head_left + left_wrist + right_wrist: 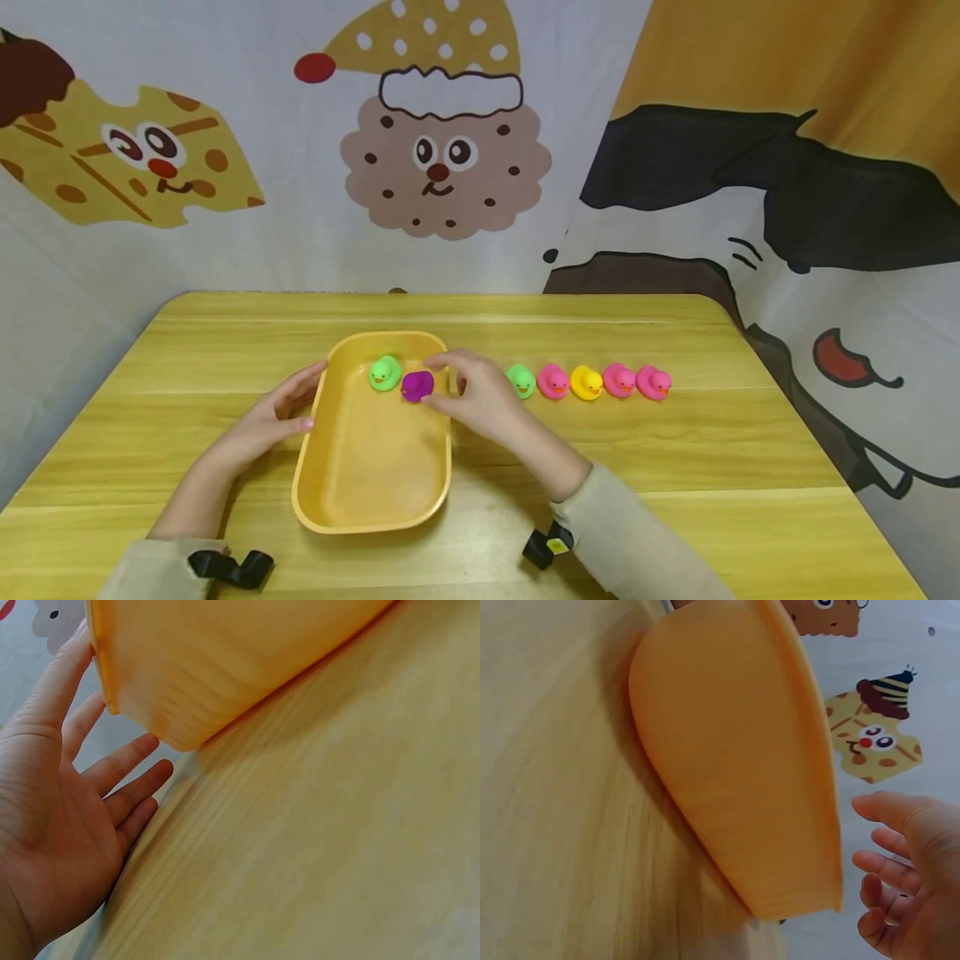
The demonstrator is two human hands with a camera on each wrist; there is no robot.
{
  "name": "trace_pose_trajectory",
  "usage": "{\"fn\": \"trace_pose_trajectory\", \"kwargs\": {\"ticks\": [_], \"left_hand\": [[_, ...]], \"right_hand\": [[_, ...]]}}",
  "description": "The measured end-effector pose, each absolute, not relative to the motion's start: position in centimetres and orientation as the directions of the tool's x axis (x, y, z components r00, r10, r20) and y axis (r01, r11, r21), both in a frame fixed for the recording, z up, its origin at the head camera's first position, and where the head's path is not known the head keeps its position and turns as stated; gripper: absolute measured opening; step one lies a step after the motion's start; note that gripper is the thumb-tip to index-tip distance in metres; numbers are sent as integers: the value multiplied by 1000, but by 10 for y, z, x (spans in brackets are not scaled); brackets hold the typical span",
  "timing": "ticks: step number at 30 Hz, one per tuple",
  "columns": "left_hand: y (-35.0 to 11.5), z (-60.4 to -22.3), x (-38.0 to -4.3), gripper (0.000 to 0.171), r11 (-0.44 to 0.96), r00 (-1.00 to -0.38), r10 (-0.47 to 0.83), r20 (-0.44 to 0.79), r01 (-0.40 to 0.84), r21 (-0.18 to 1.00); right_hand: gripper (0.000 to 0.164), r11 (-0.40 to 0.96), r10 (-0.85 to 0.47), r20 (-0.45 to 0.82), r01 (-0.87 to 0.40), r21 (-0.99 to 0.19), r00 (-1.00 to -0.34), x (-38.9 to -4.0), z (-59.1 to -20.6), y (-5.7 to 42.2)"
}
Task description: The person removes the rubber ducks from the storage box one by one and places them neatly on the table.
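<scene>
A yellow-orange tray (375,528) stands on the table, longer side running away from me. Inside its far end are a green toy duck (385,373) and a purple toy duck (417,386). My right hand (483,396) reaches over the right rim, thumb and index finger spread apart beside the purple duck. In the right wrist view that hand (911,874) shows nothing between its fingers, and the ducks are hidden by the tray wall. My left hand (266,421) rests at the tray's left side. Its fingers (124,765) are fairly straight, the thumb at the rim.
Right of the tray runs a row of toy ducks: green (522,382), pink (553,382), yellow (587,383), and two more pink ones. The wooden table (675,500) ends at a cartoon-printed curtain (300,250). Each sleeve carries a black wrist mount.
</scene>
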State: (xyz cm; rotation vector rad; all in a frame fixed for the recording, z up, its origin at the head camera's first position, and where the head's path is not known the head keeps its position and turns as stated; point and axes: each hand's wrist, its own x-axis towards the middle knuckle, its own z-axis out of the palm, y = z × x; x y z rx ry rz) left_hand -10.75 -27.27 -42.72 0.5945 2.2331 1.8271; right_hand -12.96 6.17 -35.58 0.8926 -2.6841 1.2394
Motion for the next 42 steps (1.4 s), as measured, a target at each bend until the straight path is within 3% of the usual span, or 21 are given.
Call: {"fn": "trace_pose_trajectory", "kwargs": {"ticks": [11,23,42], "left_hand": [[-272,-427,-108,73,164,-903,420,91,174,971],[-272,-426,-108,73,153,-899,426,101,182,971],[-272,-426,-107,73,149,-900,424,104,182,972]], "right_hand": [[44,591,-525,177,-506,-628,-833,-151,-367,50],[41,585,-588,111,-516,-626,-801,-169,-371,43],[33,703,-520,-58,-389,-595,-852,-180,-366,27]]}}
